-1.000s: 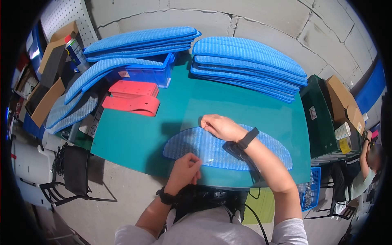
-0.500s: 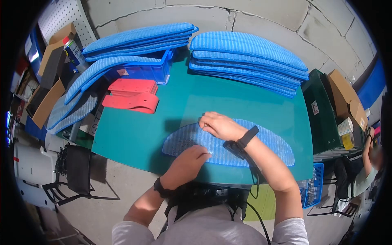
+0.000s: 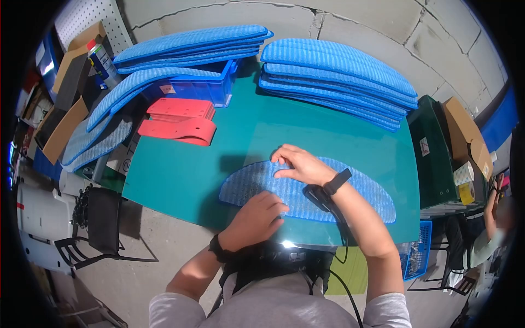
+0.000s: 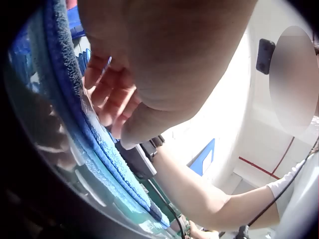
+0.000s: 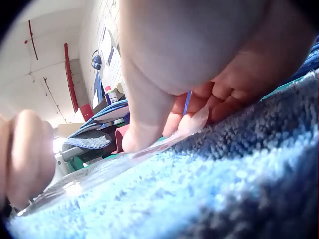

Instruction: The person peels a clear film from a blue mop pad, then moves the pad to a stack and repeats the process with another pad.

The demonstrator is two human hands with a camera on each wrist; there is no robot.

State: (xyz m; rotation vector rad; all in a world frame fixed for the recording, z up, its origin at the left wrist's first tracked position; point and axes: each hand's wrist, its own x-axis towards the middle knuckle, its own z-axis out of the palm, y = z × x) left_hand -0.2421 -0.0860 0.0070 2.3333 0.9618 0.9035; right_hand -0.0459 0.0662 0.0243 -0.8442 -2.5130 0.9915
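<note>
A blue half-moon mop pad (image 3: 350, 191), striped and fluffy, lies flat on the green table. Clear plastic film (image 5: 104, 174) is spread over part of it and bunches up at the right fingers in the right wrist view. My right hand (image 3: 301, 167) rests on the pad's far edge, its fingers bent down and the thumb apart from them. On the near left part of the pad, my left hand (image 3: 257, 215) lies with loosely bent fingers. The left wrist view shows those fingers (image 4: 107, 97) right beside the pad's edge.
Stacks of blue pads stand at the back right (image 3: 339, 71) and on a blue bin (image 3: 219, 87) at the back left. Red flat pieces (image 3: 183, 128) lie at left. A dark green crate (image 3: 432, 147) stands at right. A person (image 3: 489, 229) is at far right.
My left hand has moved right and up onto the pad, and its pinched fingers have loosened. My right thumb has spread from the fingers while that hand keeps its place.
</note>
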